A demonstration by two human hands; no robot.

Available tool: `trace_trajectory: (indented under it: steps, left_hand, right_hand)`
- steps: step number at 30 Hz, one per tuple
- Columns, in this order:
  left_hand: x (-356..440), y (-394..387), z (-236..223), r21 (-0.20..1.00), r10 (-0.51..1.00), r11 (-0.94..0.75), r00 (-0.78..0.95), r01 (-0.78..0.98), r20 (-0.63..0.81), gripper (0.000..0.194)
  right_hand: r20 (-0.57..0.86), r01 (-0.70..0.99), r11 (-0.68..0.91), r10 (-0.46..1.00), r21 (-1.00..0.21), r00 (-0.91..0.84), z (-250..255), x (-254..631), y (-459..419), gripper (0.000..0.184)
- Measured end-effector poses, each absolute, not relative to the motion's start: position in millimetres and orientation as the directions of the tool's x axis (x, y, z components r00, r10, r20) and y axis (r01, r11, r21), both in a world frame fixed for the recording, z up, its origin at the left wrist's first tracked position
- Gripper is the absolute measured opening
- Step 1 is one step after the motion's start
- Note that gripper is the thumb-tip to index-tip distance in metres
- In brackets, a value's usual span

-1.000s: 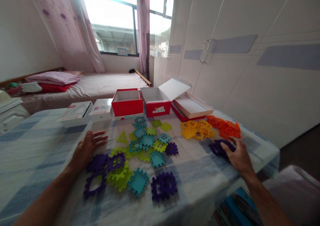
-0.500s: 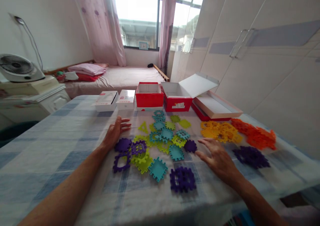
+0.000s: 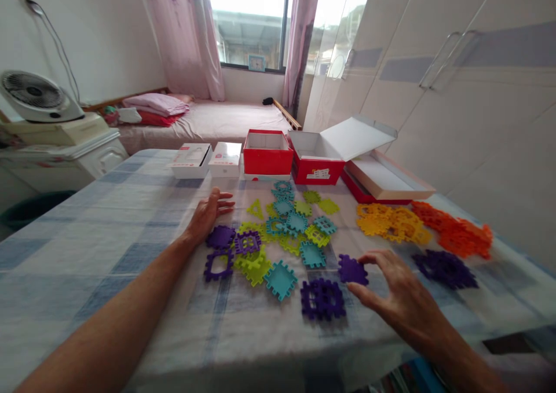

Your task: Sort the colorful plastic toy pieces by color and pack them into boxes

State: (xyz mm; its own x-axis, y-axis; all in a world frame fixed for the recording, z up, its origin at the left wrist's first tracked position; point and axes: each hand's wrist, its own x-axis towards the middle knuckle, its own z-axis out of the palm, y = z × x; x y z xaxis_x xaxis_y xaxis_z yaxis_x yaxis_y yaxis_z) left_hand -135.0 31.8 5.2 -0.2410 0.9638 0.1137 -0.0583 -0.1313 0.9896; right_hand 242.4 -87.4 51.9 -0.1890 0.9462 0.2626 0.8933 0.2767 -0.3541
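Note:
My right hand pinches a solid purple square tile with toothed edges between thumb and fingers, low over the cloth or touching it. Just in front of that hand lies a purple stack of tiles with window cut-outs. My left hand rests on the table with its fingers stretched out, holding nothing. Close to it are a solid purple tile, a purple window tile and a purple frame tile. Mixed teal tiles and lime green tiles lie spread between my hands.
A yellow pile, an orange pile and a purple pile of tiles lie on the right. Along the back stand two white boxes, a red box, an open red box and a box lid.
My right hand has closed on the solid purple tile and drawn it right and toward me, away from the mixed tiles. My left hand stays in place. The view has tilted slightly.

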Motion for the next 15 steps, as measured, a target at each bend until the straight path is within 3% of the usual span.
trace_trajectory:
  steps: [4,9,15]
  left_hand:
    - [-135.9,32.0,4.4,0.990,0.962,-0.135,-0.243,-0.035,0.122,0.055]
    - [-135.6,31.1,5.9,0.989,0.965,-0.138,-0.232,-0.050,0.123,0.056]
    - [-132.2,23.8,16.0,0.995,0.973,-0.087,-0.218,-0.041,0.076,0.054]
  right_hand:
    - [0.145,0.836,0.362,0.932,-0.413,-0.332,45.4,216.3,-113.2,0.039]
    - [0.082,0.848,0.322,0.945,-0.420,-0.318,39.2,195.6,-114.5,0.060]
    - [0.043,0.847,0.331,0.938,-0.416,-0.345,48.1,183.8,-117.2,0.043]
